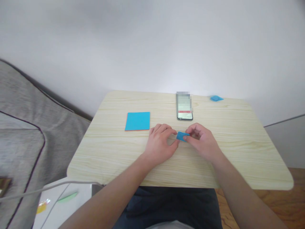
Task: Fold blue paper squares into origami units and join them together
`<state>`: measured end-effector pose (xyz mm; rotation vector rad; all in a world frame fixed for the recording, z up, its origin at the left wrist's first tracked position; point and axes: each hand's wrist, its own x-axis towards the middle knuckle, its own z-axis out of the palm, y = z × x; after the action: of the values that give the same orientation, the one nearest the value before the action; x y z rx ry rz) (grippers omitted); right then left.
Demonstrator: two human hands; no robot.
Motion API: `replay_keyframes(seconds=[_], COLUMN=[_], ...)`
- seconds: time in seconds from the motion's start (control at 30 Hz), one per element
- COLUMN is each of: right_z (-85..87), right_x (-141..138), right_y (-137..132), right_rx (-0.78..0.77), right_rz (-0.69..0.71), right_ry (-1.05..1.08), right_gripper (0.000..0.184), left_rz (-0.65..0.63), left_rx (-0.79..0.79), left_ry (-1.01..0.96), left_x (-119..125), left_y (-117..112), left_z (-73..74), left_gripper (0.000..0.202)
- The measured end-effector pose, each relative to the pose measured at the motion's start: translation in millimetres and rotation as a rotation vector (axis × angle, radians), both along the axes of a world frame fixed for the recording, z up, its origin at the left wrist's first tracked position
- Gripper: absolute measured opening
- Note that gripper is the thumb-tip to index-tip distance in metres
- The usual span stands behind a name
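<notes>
A small folded piece of blue paper [182, 136] sits between my two hands, just above the light wooden table [238, 149]. My left hand [160, 144] pinches its left edge with curled fingers. My right hand [202, 141] pinches its right edge with thumb and forefinger. A stack of square blue paper sheets [137, 121] lies flat to the left of my left hand. Another small folded blue paper piece [216, 98] rests at the table's far right edge.
A phone [184, 106] with its screen lit lies face up just beyond my hands. A grey sofa [21, 133] stands to the left of the table. A white cable [47, 187] runs below the table's front left corner. A white wall rises behind.
</notes>
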<state>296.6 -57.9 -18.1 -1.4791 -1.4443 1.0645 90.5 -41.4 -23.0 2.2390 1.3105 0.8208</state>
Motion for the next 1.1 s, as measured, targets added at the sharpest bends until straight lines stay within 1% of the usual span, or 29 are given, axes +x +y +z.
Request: replay_keyframes(seconds=[0.07, 0.13, 0.2, 0.27, 0.33, 0.4, 0.5, 0.57, 0.63, 0.7, 0.8, 0.87, 1.0, 1.1], right_z=[-0.6, 0.1, 1.2, 1.2, -0.9, -4.7, -11.0, -13.9, -15.5, -16.1, -16.5, -16.7, -15.9, -15.8], right_x=[-1, -3, -6, -8, -8, -4, 4, 9, 12, 12, 11, 12, 15, 15], right_y=[-2, -5, -7, -8, -7, -6, -6, -9, -14, -21, -28, -29, -31, -33], right_rx=[-0.011, -0.022, -0.024, -0.007, 0.055, 0.181, 0.391, 0.462, 0.481, 0.48, 0.486, 0.486, 0.466, 0.46], right_rz=[-0.017, -0.014, -0.001, 0.033, 0.061, 0.065, 0.065, 0.077, 0.092, 0.111, 0.133, 0.136, 0.116, 0.091], right_ry=[0.138, 0.244, 0.312, 0.334, 0.255, 0.059, -0.281, -0.423, -0.497, -0.53, -0.574, -0.611, -0.684, -0.709], right_gripper=[0.021, 0.02, 0.016, 0.014, 0.009, 0.007, 0.018, 0.024, 0.031, 0.033, 0.022, 0.014, 0.014, 0.014], left_rz=[-0.007, -0.031, -0.064, -0.106, -0.133, -0.137, -0.125, -0.119, -0.115, -0.128, -0.153, -0.145, -0.093, -0.084], left_rx=[-0.012, -0.026, -0.028, -0.008, 0.037, 0.095, 0.186, 0.226, 0.243, 0.242, 0.214, 0.17, 0.046, 0.005], left_ry=[-0.036, -0.082, -0.161, -0.256, -0.306, -0.269, -0.122, -0.019, 0.054, 0.095, 0.119, 0.114, 0.082, 0.084], left_x=[0, -1, -3, -4, -5, -5, -5, -4, -2, -1, 1, 0, -1, -1], left_y=[1, 2, 3, 4, 4, 2, 0, -2, -3, -3, -4, -3, 1, 3], left_z=[0.7, 1.1, 1.0, 0.5, -0.8, -3.0, -7.1, -9.5, -10.8, -10.8, -9.2, -7.7, -4.9, -3.6], left_gripper=[0.02, 0.019, 0.016, 0.012, 0.013, 0.017, 0.017, 0.016, 0.017, 0.018, 0.019, 0.016, 0.007, 0.008])
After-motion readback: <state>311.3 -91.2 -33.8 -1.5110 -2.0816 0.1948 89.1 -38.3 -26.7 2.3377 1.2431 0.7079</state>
